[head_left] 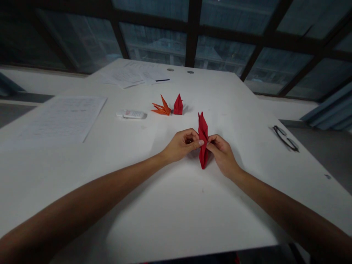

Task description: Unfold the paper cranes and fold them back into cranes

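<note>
A long piece of folded red origami paper (203,156) is held between both hands over the white table (154,205). It is narrow, pointed at both ends, and runs lengthwise away from me. My left hand (183,145) pinches its left side around the middle, thumb on top. From the right, my right hand (222,152) pinches the opposite side with thumb and forefinger. Farther back stand a smaller red origami figure (178,105) and, beside it on the left, an orange origami figure (162,108) with several spread points.
To the left lie a white bottle (131,114) and a printed sheet (63,119). More papers (123,76) and a dark strip (162,80) are at the back left. Black-framed glasses (286,138) rest near the right edge. Two round discs (190,72) sit at the far edge, before a window.
</note>
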Demonstrator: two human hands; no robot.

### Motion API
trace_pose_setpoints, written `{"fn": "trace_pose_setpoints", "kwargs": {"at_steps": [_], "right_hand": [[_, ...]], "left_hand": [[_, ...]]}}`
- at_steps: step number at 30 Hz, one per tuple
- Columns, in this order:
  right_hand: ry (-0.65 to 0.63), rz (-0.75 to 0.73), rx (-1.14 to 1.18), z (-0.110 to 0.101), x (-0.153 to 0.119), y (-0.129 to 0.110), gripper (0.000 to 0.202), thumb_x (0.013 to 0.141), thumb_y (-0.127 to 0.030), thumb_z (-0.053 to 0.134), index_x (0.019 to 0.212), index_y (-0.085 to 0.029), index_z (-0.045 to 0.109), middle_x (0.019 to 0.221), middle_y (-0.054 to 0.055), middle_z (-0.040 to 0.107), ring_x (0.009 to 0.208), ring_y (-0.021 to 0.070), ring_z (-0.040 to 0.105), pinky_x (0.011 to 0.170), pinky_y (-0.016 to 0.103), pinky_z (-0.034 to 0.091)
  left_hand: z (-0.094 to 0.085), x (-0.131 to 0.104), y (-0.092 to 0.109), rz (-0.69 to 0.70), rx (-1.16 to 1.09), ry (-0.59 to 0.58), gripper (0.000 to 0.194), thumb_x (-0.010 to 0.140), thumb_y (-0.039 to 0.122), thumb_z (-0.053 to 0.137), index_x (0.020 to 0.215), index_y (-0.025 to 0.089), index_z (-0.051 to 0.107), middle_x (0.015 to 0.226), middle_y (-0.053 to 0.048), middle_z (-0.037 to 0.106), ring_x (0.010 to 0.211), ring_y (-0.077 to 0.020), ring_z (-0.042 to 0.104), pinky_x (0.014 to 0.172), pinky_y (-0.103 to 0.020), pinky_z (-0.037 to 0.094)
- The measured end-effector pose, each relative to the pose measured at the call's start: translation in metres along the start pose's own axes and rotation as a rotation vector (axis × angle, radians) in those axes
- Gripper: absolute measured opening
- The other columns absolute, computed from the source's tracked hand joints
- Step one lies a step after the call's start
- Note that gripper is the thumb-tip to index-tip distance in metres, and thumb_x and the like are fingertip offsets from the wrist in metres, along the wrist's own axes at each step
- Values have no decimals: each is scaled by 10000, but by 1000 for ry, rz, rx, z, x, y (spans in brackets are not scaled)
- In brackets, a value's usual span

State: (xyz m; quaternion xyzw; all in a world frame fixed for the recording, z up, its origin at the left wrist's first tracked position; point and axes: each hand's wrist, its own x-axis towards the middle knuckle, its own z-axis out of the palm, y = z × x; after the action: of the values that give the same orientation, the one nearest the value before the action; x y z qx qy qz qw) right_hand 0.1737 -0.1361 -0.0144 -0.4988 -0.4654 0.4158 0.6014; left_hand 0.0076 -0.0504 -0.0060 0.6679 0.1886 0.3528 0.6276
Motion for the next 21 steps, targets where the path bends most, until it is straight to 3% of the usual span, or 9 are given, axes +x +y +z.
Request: {"fn": "trace_pose_setpoints", "kwargs": {"at_steps": [6,11,18,21], "right_hand": [[-13,-39,-88,2,-3,-5,150,915,-346,634,811,-238,641,712,-37,566,668,144,483,628,281,395],[-29,-60,-110,2,-2,-5,169,925,-372,632,818,-245,661,736,-22,602,714,161,534,662,287,443],[-25,-51,-82,1,-1,-4,165,920,-374,654,834,-240,698,772,-18,648,747,164,577,718,296,494],[-18,-40,-66,0,-1,-3,167,928,-379,653,850,-244,712,778,-21,653,741,161,580,725,298,498]], "left_hand": [[0,-1,1,9,48,3,397,804,480,822,816,141,616,724,23,587,649,-83,491,627,-231,402],[-2,0,-1,28,85,7,351,819,458,816,822,141,665,765,-3,613,687,-100,518,652,-243,422],[-5,0,0,89,117,33,290,829,445,810,829,164,740,1223,-107,601,1055,-191,622,757,-250,513],[-6,0,1,81,121,29,262,845,422,801,845,164,757,1306,-118,593,1148,-214,612,807,-259,510]]}}
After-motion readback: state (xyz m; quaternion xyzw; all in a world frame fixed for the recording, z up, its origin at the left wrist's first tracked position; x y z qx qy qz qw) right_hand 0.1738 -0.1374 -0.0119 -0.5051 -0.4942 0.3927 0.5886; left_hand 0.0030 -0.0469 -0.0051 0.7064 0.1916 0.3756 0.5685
